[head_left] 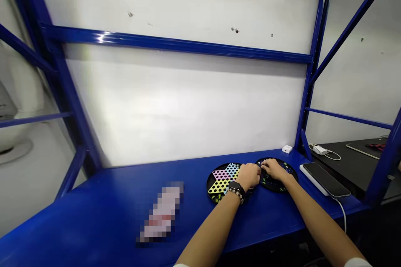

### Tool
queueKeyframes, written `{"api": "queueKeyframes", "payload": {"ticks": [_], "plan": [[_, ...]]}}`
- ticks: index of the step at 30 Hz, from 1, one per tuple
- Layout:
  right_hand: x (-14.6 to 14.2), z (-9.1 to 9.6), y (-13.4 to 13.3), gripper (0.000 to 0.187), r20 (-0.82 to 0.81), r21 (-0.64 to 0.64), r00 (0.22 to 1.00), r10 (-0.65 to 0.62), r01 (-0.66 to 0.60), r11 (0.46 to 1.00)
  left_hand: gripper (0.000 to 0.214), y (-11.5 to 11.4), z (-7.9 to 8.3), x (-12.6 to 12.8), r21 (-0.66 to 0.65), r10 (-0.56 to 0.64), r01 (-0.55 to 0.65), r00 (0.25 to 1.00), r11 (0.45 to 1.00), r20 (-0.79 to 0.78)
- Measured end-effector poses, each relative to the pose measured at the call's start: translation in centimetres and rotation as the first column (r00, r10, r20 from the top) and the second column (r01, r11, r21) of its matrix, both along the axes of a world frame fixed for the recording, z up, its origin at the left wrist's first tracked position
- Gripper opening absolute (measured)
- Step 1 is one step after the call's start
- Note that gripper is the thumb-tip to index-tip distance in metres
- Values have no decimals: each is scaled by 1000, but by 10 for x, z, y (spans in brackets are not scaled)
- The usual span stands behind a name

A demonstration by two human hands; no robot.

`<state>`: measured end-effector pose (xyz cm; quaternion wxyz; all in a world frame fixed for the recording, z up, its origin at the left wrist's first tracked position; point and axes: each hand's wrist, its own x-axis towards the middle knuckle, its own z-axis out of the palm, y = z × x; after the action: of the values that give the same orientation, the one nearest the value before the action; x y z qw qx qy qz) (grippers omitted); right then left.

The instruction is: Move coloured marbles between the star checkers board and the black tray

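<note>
1. Left hand point(249, 175) is hanging, fingers bunched, over the right side of the star-patterned board point(222, 184); I cannot tell whether it's gripping anything.
2. Right hand point(274, 168) is curling its fingers narrowly over the right-hand tray point(277, 189); its grip is hidden too.
3. Both seem to be handling small pieces; the next move would be calling for a fingertip pinch.
4. The board is lying in the left-hand tray point(208, 186); its neighbour is showing coloured specks point(268, 183), loose or printed, I cannot tell.

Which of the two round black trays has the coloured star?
The left tray, partly hidden by the left hand: its star is pink, yellow and blue; the right tray shows none.
</note>
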<state>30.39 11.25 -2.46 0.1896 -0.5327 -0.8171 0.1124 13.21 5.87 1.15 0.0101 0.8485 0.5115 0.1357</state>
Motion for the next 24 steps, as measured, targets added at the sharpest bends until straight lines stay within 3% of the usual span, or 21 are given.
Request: {"api": "queueKeyframes", "payload": {"ticks": [3,6,9,12,17,24], "plan": [[-6,3,1,35,-83,32,996,7,-4,999,23,4,6,-24,44,45,-49,996,998,80],[-26,7,5,35,-175,51,984,35,-26,998,30,7,13,-77,73,164,-177,973,981,162],[-64,16,9,32,-218,60,969,112,-101,993,27,9,15,-134,50,281,-294,942,954,184],[-110,26,10,32,-190,6,965,182,-184,983,24,8,10,-166,19,315,-323,934,946,170],[-168,28,5,30,-49,-51,977,206,-209,977,27,6,0,-169,-20,296,-296,942,955,158],[-184,23,0,25,87,-49,986,142,-139,989,29,-2,-8,-171,15,328,-341,916,940,232]]}}
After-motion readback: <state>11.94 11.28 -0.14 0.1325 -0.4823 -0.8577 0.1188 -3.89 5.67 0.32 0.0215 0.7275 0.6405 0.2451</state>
